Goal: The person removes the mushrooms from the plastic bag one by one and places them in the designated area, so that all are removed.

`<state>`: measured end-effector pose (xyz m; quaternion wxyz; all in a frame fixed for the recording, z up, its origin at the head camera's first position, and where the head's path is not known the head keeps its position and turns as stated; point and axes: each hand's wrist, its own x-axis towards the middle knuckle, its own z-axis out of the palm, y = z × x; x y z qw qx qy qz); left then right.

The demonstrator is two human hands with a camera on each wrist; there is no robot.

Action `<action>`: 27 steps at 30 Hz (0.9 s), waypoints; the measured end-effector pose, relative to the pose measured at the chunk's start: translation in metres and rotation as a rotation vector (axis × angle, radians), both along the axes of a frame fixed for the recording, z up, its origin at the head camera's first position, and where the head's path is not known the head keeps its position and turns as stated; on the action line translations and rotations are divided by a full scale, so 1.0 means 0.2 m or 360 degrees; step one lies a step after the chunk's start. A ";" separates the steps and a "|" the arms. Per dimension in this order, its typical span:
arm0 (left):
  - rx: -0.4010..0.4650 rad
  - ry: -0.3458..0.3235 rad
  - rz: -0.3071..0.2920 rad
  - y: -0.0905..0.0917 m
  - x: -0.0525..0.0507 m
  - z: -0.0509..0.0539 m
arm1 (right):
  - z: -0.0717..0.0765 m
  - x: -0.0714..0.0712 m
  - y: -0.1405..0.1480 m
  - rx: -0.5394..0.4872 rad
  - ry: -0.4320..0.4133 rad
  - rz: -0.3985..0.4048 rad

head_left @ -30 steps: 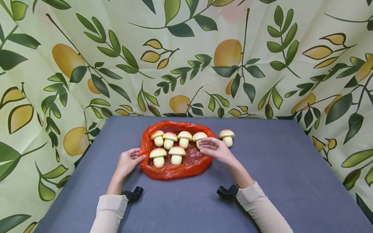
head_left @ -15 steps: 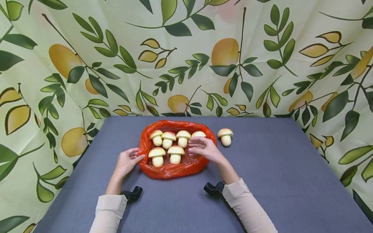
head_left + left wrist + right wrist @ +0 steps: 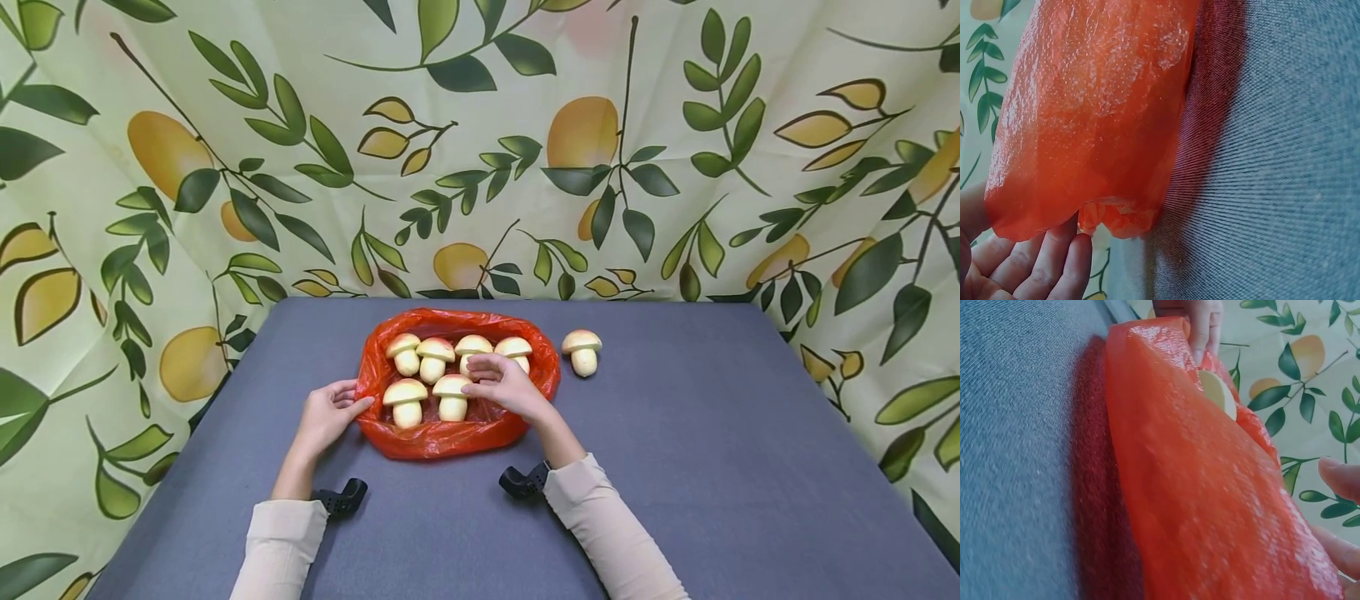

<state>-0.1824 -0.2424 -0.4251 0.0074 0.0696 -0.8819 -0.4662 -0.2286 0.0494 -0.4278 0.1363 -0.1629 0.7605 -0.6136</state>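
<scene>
A red plastic bag (image 3: 442,446) lies with its mouth spread wide, holding several toy mushrooms with pale stems and red-tinged caps. My left hand (image 3: 327,415) pinches the bag's left rim, thumb on the inner side. Up close in the left wrist view, the fingers (image 3: 1047,265) sit behind the bag's edge. Over the bag's right half hovers my right hand (image 3: 512,388), fingers slightly bent and holding nothing. Its fingertips partly cover a back-row mushroom (image 3: 472,344) and come close to a front one (image 3: 452,400); contact cannot be told. In the right wrist view, one pale mushroom cap (image 3: 1217,394) peeks out.
A single mushroom (image 3: 582,352) stands outside the bag, to its right. Everything rests on a grey cloth-covered table (image 3: 720,467). A leaf-and-fruit patterned curtain (image 3: 480,167) rises along the table's back and sides.
My right hand has moved left across the bag, from the rightmost mushroom toward the middle ones. My left hand stays at the left rim, and the mushrooms keep their places.
</scene>
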 end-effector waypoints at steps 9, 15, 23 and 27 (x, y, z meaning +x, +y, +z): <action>-0.0018 -0.0002 -0.0002 0.00 0.00 -0.01 | -0.04 0.00 -0.05 0.0047 0.0035 0.0015; -0.0022 0.0012 -0.0002 0.00 -0.01 0.00 | -0.07 0.00 -0.08 0.0086 0.0040 0.0029; -0.0046 0.0014 -0.0013 0.01 0.00 0.01 | -0.10 0.00 -0.11 0.0221 0.0084 0.0018; -0.0035 0.0014 -0.0011 0.01 0.01 0.01 | -0.11 0.01 -0.14 0.0291 0.0102 -0.0037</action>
